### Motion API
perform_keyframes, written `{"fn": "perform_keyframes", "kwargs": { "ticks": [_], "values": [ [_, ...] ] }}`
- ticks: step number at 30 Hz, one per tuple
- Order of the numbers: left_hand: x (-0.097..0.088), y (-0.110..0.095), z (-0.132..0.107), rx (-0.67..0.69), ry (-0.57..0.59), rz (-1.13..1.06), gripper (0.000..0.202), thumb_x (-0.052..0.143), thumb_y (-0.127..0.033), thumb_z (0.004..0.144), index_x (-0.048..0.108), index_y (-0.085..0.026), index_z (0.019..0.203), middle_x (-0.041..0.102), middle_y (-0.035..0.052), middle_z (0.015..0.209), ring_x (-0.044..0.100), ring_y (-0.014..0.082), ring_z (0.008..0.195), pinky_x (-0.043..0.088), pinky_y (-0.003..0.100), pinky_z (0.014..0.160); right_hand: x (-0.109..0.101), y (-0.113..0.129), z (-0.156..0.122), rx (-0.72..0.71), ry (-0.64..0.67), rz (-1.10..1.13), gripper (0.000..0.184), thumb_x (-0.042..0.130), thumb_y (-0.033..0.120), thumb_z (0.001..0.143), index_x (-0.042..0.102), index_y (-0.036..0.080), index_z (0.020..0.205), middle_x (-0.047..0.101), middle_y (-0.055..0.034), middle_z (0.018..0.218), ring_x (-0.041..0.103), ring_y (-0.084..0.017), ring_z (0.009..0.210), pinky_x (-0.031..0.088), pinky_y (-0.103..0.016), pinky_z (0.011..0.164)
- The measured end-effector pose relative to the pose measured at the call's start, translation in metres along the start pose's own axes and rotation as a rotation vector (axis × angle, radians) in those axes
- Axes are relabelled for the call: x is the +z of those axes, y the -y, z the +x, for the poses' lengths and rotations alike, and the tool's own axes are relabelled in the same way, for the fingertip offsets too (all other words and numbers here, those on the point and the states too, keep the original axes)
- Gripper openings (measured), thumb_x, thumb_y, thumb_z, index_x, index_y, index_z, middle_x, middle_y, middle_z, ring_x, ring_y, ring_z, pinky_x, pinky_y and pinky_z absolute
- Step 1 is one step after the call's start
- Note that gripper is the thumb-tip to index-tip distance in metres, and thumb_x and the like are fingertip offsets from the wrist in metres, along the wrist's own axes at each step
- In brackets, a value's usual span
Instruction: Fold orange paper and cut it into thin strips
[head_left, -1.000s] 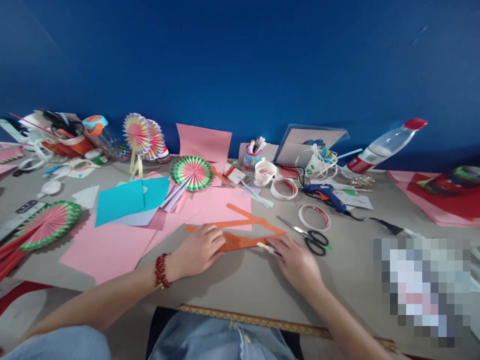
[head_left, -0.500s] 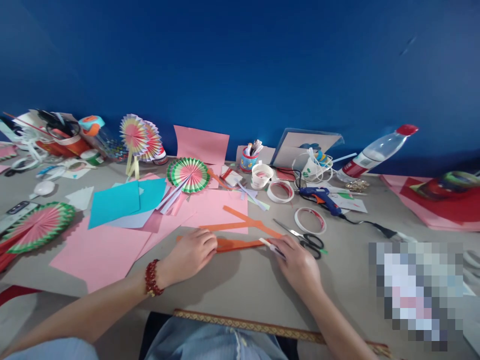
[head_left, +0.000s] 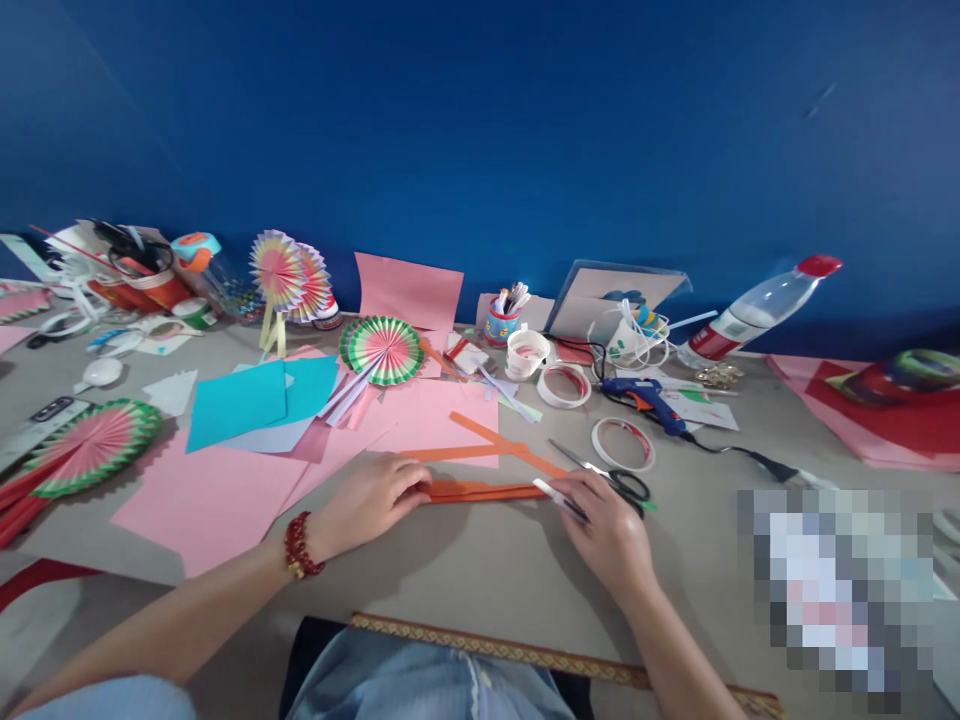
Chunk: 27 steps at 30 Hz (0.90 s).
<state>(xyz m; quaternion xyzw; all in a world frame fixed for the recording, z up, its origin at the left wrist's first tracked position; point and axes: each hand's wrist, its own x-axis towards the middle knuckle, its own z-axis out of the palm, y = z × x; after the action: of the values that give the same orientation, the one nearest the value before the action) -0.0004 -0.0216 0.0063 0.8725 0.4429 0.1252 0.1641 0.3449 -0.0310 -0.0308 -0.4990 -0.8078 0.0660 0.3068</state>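
Observation:
A folded orange paper strip stretches between my two hands, low over the table. My left hand has its fingers closed on the left end, a red bead bracelet round the wrist. At the other end my right hand grips the strip's right end and also a slim white-tipped tool that looks like a pen; its far part is hidden by the fingers. Just beyond lie more orange strips, partly over pink paper. Black-handled scissors are right behind my right hand.
Rolls of tape, a blue glue gun with its cord, and a white cup stand beyond my right hand. Blue paper and a pleated paper fan lie at the left. A bottle leans near the blue wall.
My hands have drawn slightly apart, so more of the orange strip shows between them. The view has turned a little to the left.

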Motion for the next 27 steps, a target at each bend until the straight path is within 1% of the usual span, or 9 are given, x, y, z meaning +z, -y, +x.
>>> {"fn": "perform_keyframes", "kwargs": {
  "ticks": [5,8,11,15,19,24,27],
  "values": [
    [0.001,-0.001,0.001,0.037,0.021,0.044,0.016,0.054,-0.03,0.103,0.067,-0.021,0.105,0.072,0.0027,0.101,0.067,0.0192,0.091,0.046,0.031,0.081,0.0,0.002,0.002,0.006,0.012,-0.004,0.027,0.048,0.014,0.088,0.069,0.023,0.103,0.067,-0.0055,0.095,0.068,-0.019,0.084,0.053,-0.027,0.074],
    [0.0,-0.004,0.003,0.023,0.031,0.084,0.017,0.055,-0.031,0.103,0.068,-0.02,0.103,0.07,0.0032,0.1,0.066,0.0188,0.088,0.046,0.031,0.079,0.001,0.0,0.001,0.008,-0.014,-0.015,0.025,0.048,0.013,0.088,0.067,0.022,0.101,0.067,-0.0064,0.096,0.068,-0.019,0.087,0.054,-0.028,0.076],
    [0.0,-0.01,0.005,-0.001,0.054,0.137,0.014,0.058,-0.029,0.101,0.067,-0.019,0.1,0.068,0.0031,0.1,0.065,0.0194,0.088,0.046,0.032,0.079,0.002,-0.002,0.0,-0.001,-0.027,-0.02,0.025,0.049,0.014,0.089,0.067,0.021,0.103,0.068,-0.0071,0.099,0.068,-0.02,0.089,0.054,-0.029,0.078],
    [0.0,-0.015,0.007,-0.003,0.076,0.189,0.011,0.063,-0.028,0.097,0.065,-0.018,0.099,0.066,0.0037,0.102,0.063,0.0211,0.09,0.045,0.033,0.08,0.004,-0.004,-0.002,-0.019,0.042,-0.009,0.027,0.048,0.016,0.093,0.069,0.022,0.107,0.068,-0.0074,0.1,0.068,-0.02,0.089,0.054,-0.029,0.076],
    [0.001,-0.016,0.009,0.024,0.063,0.213,0.006,0.065,-0.023,0.095,0.064,-0.017,0.097,0.065,0.0044,0.102,0.062,0.0218,0.094,0.045,0.034,0.083,0.005,-0.001,-0.003,-0.003,0.108,-0.018,0.023,0.049,0.019,0.095,0.07,0.024,0.105,0.068,-0.0077,0.102,0.068,-0.02,0.088,0.054,-0.029,0.075],
    [-0.002,-0.015,0.014,0.024,0.092,0.186,0.011,0.069,-0.025,0.093,0.061,-0.018,0.093,0.064,0.0034,0.1,0.06,0.0215,0.093,0.044,0.034,0.083,0.005,0.0,-0.003,0.001,0.155,-0.047,0.022,0.052,0.02,0.093,0.068,0.024,0.108,0.068,-0.0077,0.108,0.069,-0.021,0.093,0.056,-0.029,0.075],
    [0.0,-0.012,0.015,0.028,0.086,0.132,0.011,0.068,-0.02,0.091,0.058,-0.018,0.088,0.063,0.0022,0.097,0.06,0.0198,0.09,0.043,0.033,0.083,0.004,0.001,-0.003,0.017,0.165,-0.057,0.023,0.055,0.019,0.091,0.066,0.024,0.11,0.069,-0.0074,0.11,0.069,-0.022,0.095,0.056,-0.029,0.077]
  ]
}}
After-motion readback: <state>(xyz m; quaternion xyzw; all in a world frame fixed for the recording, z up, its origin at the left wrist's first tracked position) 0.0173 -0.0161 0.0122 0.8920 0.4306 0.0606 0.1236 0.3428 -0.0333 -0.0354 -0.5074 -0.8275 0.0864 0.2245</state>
